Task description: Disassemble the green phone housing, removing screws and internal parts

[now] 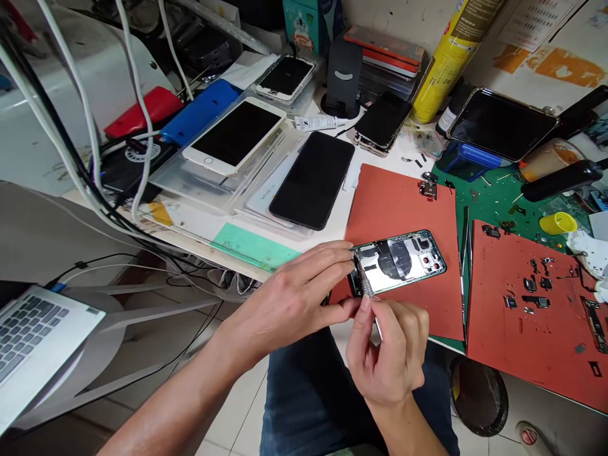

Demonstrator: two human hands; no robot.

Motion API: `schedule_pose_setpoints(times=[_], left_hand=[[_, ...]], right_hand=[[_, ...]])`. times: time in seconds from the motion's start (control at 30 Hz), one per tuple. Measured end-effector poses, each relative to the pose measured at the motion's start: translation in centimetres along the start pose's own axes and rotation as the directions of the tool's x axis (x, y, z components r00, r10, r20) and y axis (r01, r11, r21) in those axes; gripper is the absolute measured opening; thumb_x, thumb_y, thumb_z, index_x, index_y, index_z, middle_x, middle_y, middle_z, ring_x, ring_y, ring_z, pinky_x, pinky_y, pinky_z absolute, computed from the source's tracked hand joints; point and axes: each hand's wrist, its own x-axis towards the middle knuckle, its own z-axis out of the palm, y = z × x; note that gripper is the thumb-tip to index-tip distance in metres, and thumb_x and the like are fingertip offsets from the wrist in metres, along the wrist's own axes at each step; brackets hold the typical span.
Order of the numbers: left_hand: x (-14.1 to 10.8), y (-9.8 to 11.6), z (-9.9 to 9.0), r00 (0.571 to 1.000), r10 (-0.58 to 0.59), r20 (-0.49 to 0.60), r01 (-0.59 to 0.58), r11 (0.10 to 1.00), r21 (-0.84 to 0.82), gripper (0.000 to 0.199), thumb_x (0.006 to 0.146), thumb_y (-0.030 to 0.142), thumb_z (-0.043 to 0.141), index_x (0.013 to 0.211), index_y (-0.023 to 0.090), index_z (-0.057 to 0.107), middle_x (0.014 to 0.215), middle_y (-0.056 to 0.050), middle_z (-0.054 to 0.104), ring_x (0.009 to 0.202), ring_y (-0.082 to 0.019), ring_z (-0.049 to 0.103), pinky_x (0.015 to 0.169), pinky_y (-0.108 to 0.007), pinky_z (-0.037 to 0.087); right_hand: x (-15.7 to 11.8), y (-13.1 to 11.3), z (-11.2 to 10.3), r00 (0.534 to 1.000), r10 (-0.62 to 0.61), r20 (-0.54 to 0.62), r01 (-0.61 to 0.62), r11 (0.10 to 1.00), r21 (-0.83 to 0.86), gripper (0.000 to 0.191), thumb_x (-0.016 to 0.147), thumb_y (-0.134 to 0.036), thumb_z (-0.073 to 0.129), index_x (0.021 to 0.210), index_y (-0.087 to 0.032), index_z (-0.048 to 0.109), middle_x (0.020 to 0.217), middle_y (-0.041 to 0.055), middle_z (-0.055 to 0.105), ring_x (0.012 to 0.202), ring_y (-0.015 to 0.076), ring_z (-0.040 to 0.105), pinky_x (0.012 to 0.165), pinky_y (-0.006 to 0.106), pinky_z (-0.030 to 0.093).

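Silver and black are shown by the right-of-centre phone shell (398,261), brick red by the lower-right mat (513,342), yellow by the upper-right canister (450,60), mint by the strip (251,247) left of centre.

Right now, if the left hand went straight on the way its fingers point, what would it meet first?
The left hand would likely meet the opened phone housing first; its fingertips seem to touch it, though depth is unclear.

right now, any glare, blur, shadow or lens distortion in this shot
Head view: bright sheen inside the opened phone; print on the wall sheet too soft to read; shadow over part of the jeans; apparent wide-angle stretch on the laptop at the left edge.
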Motion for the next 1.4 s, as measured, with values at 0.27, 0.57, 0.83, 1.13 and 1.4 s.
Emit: schedule_pose_setpoints(times=[0.27,0.57,0.83,1.13,1.4], left_hand=[[-0.1,-0.1,0.1,1.0,0.006,-0.004,-0.006,1.0,-0.022,0.032,0.1,0.024,0.077,0.127,0.013,0.066,0.13,-0.017,0.076,0.138,-0.029,0.068,0.117,-0.045,0.062],[-0.2,-0.2,0.4,1.0,0.015,-0.002,-0.015,1.0,-0.021,0.031,0.099,0.023,0.077,0.125,0.013,0.065,0.141,-0.022,0.071,0.139,-0.031,0.067,0.118,-0.048,0.06],[0.4,0.0,0.0,0.998,0.013,0.065,-0.01,0.999,-0.045,0.031,0.098,0.021,0.077,0.126,0.016,0.066,0.142,-0.017,0.072,0.142,-0.031,0.064,0.119,-0.05,0.06],[0.4,-0.1,-0.2,0.994,-0.016,0.106,0.021,0.999,-0.041,0.04,0.099,0.022,0.077,0.134,0.015,0.061,0.143,-0.019,0.07,0.142,-0.03,0.063,0.122,-0.048,0.056],[1.0,-0.1,-0.4,0.995,-0.018,0.097,0.026,0.996,-0.08,0.039,0.097,0.022,0.079,0.132,0.017,0.061,0.139,-0.016,0.071,0.136,-0.029,0.066,0.118,-0.046,0.057]], right_hand=[[0.2,0.1,-0.1,1.0,-0.009,0.012,0.009,1.0,0.007,0.016,0.097,-0.006,0.071,0.111,-0.011,0.067,0.081,0.0088,0.07,0.074,0.0209,0.064,0.068,0.035,0.052],[0.1,0.0,0.0,1.0,-0.005,0.01,0.004,1.0,0.03,0.016,0.097,-0.005,0.07,0.112,-0.01,0.067,0.083,0.0103,0.07,0.075,0.0213,0.064,0.069,0.037,0.053],[-0.2,0.1,-0.1,1.0,0.012,0.019,-0.012,0.999,0.031,0.017,0.098,-0.009,0.069,0.114,-0.011,0.067,0.085,0.0104,0.071,0.076,0.0216,0.066,0.07,0.038,0.055],[0.1,-0.1,0.0,1.0,0.021,0.017,-0.022,0.998,0.053,0.017,0.097,-0.007,0.07,0.114,-0.01,0.067,0.085,0.0117,0.072,0.077,0.0218,0.066,0.07,0.038,0.056],[0.2,0.0,-0.1,0.999,0.016,0.039,-0.018,0.998,0.057,0.021,0.095,-0.006,0.073,0.115,-0.008,0.067,0.077,0.0095,0.07,0.074,0.0213,0.062,0.069,0.036,0.052]])
